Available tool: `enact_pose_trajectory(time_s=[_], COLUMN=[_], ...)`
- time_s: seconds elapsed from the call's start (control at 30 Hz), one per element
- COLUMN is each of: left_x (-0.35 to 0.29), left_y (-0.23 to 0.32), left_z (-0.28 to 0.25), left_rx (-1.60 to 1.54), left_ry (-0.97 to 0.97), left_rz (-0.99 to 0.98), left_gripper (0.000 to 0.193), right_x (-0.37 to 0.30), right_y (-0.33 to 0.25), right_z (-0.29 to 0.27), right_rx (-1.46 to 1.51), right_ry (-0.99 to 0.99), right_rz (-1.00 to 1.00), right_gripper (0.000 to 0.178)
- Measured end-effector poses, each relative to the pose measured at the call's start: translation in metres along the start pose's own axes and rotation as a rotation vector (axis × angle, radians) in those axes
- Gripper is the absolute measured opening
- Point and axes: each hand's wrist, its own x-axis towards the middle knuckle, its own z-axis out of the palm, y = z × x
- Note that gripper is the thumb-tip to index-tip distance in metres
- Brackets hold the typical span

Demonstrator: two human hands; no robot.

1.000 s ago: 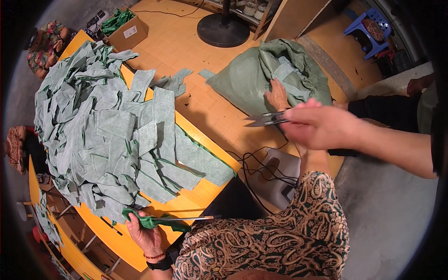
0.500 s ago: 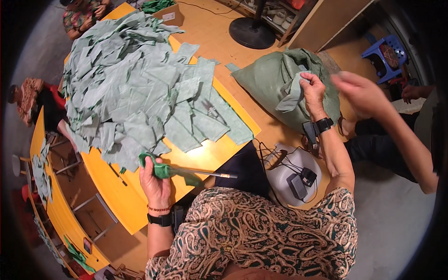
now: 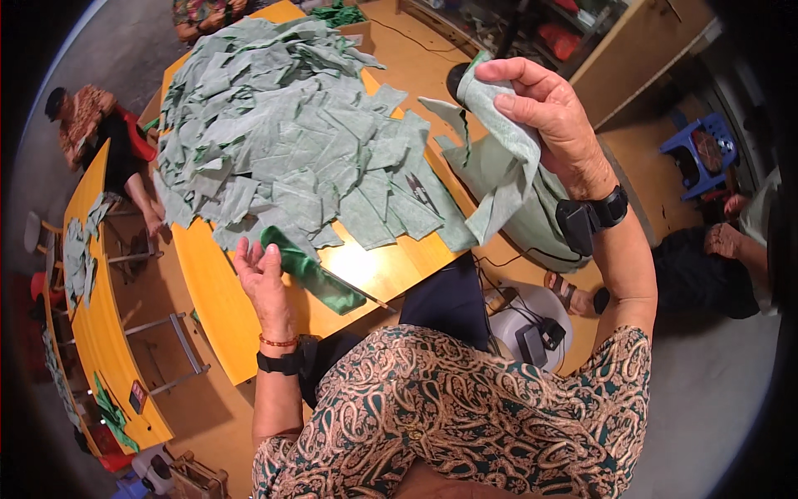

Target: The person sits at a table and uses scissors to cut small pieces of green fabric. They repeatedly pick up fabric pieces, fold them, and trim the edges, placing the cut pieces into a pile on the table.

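Observation:
My right hand is raised and pinches a pale green fabric piece between thumb and fingers; the cloth hangs below it, in front of a green sack. My left hand is palm up at the near table edge, its fingers apart. Beside its thumb lies a shiny dark green fabric strip, with a thin rod showing from under it. A large heap of pale green fabric pieces covers the yellow table. Small thread snips lie on the heap's near right side.
The bulging green sack stands right of the table. A white tub holds black adapters and cables. A co-worker sits at the right, others at the far left. A blue plastic stool stands at the far right. Another yellow table curves along the left.
My right hand has come up and nearer from the sack with the pale fabric piece. My left hand has loosened from the dark green strip, which now lies flat. The co-worker's hand has drawn back.

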Motion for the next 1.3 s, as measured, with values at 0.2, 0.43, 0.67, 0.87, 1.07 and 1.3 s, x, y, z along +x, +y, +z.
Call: enact_pose_trajectory(time_s=[0.2, 0.43, 0.67, 0.87, 1.07, 1.3], left_x=[-0.029, -0.023, -0.016, -0.001, 0.010, 0.005], left_y=[0.077, 0.101, 0.106, 0.099, 0.090, 0.099], left_z=[0.033, 0.060, 0.035, 0.010, 0.008, 0.012], left_rx=[0.188, -0.641, -0.681, -0.608, -0.321, -0.451], left_ry=[-0.280, -1.027, -0.640, -0.542, -0.388, -0.529], left_rz=[0.509, -0.077, -0.253, -0.289, -0.084, -0.133], left_gripper=[0.055, 0.030, 0.024, 0.024, 0.011, 0.005], right_x=[0.016, 0.040, 0.041, -0.010, -0.019, -0.011], right_y=[-0.018, 0.000, 0.077, 0.159, 0.168, 0.169], right_z=[0.069, 0.114, 0.071, 0.025, 0.031, 0.032], right_rx=[0.113, 0.111, -0.348, -1.171, -1.118, -0.973], right_ry=[-0.335, -0.532, -0.193, -0.269, -0.169, -0.036], right_rz=[0.077, 0.109, 0.099, 0.056, 0.191, 0.297], right_gripper=[0.043, 0.042, 0.035, 0.023, 0.029, 0.043])
